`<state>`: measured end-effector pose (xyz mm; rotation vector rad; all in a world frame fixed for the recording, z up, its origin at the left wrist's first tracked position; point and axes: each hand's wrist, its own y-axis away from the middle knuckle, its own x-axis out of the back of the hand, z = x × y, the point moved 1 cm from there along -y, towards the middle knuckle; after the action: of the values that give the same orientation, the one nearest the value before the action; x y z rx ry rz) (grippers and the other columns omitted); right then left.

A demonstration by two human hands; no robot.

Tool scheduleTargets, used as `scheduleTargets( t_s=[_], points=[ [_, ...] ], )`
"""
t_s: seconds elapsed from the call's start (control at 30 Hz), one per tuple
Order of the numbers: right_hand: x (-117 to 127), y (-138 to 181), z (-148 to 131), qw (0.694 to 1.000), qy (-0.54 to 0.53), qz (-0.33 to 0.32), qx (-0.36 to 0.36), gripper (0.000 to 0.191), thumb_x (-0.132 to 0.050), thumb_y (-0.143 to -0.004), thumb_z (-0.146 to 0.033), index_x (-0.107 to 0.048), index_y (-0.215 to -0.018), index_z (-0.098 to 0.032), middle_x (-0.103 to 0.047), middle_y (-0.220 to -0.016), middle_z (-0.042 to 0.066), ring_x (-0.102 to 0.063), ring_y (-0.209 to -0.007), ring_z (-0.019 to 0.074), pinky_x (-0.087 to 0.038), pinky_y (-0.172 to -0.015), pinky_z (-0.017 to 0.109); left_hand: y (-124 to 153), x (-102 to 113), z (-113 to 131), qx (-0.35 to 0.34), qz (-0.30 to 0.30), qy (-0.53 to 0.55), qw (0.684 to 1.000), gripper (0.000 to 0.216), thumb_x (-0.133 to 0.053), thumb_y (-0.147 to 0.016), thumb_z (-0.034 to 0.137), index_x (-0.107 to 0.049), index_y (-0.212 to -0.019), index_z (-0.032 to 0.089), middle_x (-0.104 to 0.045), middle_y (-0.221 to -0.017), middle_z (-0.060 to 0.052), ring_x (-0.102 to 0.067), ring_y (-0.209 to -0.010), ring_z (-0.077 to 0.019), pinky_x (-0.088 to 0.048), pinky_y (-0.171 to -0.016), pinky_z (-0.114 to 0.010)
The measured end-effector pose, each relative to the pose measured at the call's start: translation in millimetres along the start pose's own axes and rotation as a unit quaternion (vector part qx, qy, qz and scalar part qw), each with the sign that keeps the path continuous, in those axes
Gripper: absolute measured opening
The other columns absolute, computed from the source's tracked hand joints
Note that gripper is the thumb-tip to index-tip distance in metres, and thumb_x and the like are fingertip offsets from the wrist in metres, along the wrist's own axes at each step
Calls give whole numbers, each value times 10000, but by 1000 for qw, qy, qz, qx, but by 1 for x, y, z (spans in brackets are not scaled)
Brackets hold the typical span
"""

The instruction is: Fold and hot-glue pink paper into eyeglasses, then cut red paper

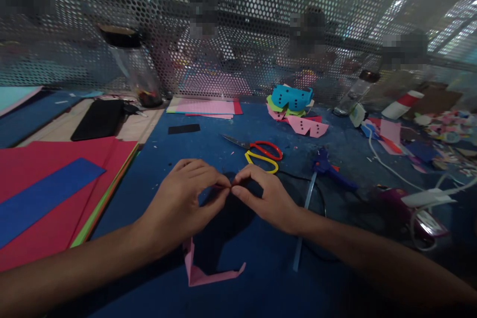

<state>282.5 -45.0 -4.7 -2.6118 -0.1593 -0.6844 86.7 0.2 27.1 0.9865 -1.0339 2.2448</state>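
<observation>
My left hand [186, 196] and my right hand [263, 196] meet over the blue table [261, 278], fingertips pinched together on a small reddish-pink paper piece [222, 187]. Most of that piece is hidden between the fingers. Below my hands a folded pink paper strip [203, 272] lies on the table. Red and yellow scissors [261, 153] rest just beyond my right hand.
A stack of red sheets with a blue strip [44, 198] lies at left. A blue glue gun [328, 166] with a glue stick [302, 226], cables and paper scraps sit at right. Folded paper pieces [294, 107], flat sheets [204, 107], a black phone [99, 119] and jars stand before a perforated metal screen [238, 20].
</observation>
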Motion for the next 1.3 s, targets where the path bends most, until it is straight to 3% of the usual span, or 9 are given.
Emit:
scheduleTargets(
  t_s=[0.57, 1.3],
  points=[
    [-2, 4, 7, 997, 68, 10, 44, 86, -594, -999, -309, -606, -1016, -225, -680, -990, 37, -647, -948, 174, -509, -856, 324, 1, -1, -1, -8, -4, 3, 1000, 97, -602, -917, 177, -682, -899, 229, -724, -812, 35, -663, -803, -162, -403, -881, -364],
    [-1, 3, 6, 994, 69, -5, 85, 45, -559, -1009, -233, -599, -1018, -215, -670, -977, 43, -639, -954, 173, -511, -863, 322, 2, -5, -3, -4, -7, -5, 1000, 104, -580, -919, 166, -661, -940, 229, -725, -854, 27, -664, -841, -180, -424, -941, -391]
  ],
)
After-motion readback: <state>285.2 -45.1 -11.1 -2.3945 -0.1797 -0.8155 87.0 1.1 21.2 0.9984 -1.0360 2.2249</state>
